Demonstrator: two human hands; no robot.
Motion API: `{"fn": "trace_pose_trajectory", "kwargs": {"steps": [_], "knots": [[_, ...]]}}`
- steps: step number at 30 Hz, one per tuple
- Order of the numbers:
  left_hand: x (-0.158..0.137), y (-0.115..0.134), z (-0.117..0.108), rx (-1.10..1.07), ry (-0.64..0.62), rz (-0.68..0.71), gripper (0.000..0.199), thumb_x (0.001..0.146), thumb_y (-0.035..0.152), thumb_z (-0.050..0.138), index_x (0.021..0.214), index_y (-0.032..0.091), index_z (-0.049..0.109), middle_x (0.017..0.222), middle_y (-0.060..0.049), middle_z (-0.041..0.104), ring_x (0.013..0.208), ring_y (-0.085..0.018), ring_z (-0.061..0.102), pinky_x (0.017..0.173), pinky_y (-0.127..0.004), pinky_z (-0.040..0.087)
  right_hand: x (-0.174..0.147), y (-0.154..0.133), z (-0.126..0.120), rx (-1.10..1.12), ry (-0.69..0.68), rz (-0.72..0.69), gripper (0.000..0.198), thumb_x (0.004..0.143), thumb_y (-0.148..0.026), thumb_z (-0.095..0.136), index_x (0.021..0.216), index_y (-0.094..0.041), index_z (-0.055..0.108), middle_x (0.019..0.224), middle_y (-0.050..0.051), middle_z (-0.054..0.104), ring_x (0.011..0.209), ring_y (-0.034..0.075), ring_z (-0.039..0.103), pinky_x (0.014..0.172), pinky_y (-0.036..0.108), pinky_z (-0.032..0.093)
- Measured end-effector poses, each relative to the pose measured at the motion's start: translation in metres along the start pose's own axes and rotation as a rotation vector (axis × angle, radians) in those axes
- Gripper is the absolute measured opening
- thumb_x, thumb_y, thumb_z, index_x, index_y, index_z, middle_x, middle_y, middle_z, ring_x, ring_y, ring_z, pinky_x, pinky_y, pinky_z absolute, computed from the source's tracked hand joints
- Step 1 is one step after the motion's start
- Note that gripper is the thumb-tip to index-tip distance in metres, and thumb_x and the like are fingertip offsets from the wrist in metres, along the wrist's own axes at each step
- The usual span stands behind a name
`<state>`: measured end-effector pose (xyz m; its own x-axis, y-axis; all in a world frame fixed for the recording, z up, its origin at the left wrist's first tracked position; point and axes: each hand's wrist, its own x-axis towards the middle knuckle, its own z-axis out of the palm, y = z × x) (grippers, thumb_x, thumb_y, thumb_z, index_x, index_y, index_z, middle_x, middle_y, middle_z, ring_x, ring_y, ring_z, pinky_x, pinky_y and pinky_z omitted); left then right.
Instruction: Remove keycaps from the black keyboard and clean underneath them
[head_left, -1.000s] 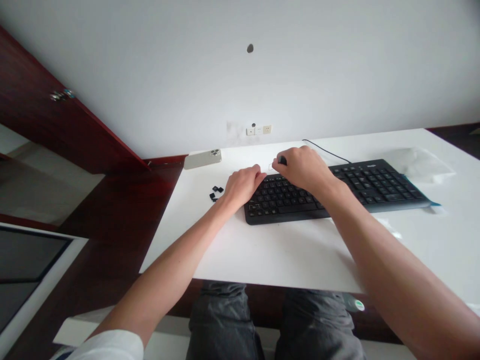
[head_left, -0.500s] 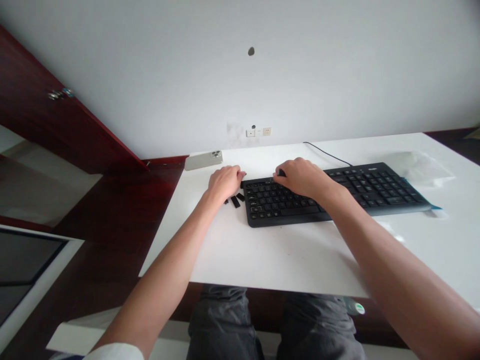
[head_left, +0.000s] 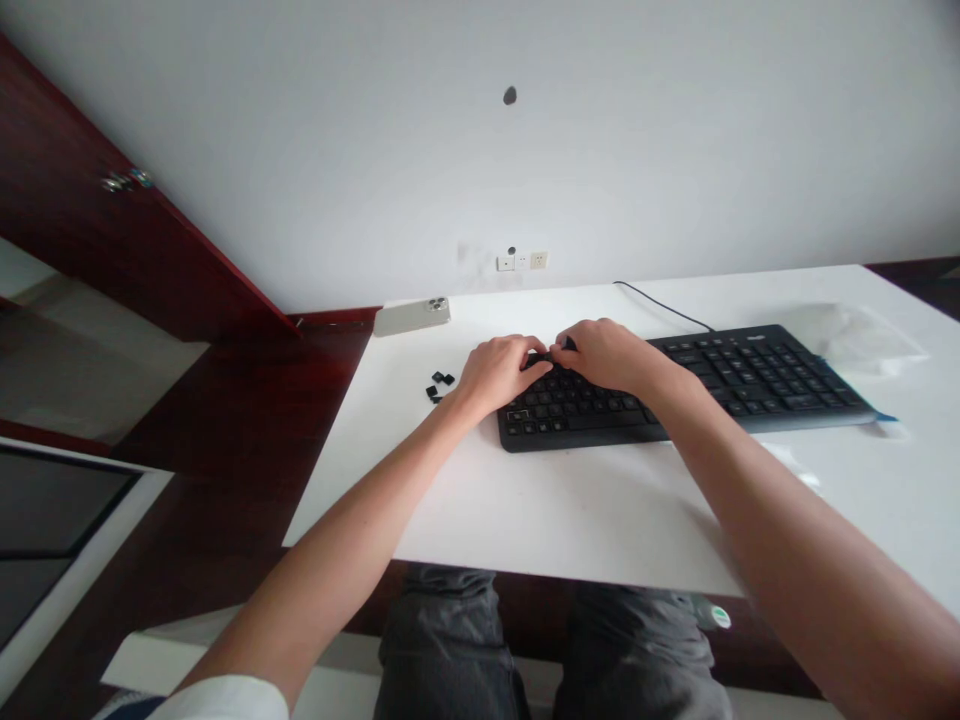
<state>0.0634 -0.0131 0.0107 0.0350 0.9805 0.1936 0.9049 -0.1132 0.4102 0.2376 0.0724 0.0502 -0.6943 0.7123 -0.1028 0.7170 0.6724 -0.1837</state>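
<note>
A black computer keyboard (head_left: 592,422) lies on the white table. My left hand (head_left: 496,375) rests over its upper left part, thumb and forefinger closed together at the top rows of keys. What the left fingertips pinch there is too small to name. Right beside it, my right hand (head_left: 604,355) is closed at the keyboard's top edge, its fingertips almost meeting the left ones. A small dark object (head_left: 569,343) shows in the right fist; its kind is unclear. Several loose black keycaps (head_left: 438,379) lie left of the keyboard, partly behind my left wrist.
A phone (head_left: 412,316) lies at the table's (head_left: 465,510) back left corner. The keyboard cable (head_left: 660,303) runs toward the wall. A clear plastic bag (head_left: 862,338) lies behind the keyboard's right end, and a blue-and-white item (head_left: 890,424) pokes out from under that end.
My left hand has moved right, from beside the keyboard near the loose keycaps onto its upper left keys next to my right hand. The right hand has stayed nearly in place.
</note>
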Motion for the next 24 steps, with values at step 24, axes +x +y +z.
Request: {"fn": "trace_pose_trajectory", "kwargs": {"steps": [24], "knots": [[0.006,0.001,-0.002,0.067,-0.073,-0.007,0.023,0.095,0.024,0.057,0.112,0.030,0.072,0.081,0.002,0.074,0.076,-0.020,0.069,0.066,-0.031,0.040,0.001,0.001,0.001,0.028,0.047,-0.080,0.038,0.105,-0.035,0.049,0.091,-0.017,0.079,0.091,0.016,0.079,0.085,0.028,0.072,0.069,0.034,0.040]]}}
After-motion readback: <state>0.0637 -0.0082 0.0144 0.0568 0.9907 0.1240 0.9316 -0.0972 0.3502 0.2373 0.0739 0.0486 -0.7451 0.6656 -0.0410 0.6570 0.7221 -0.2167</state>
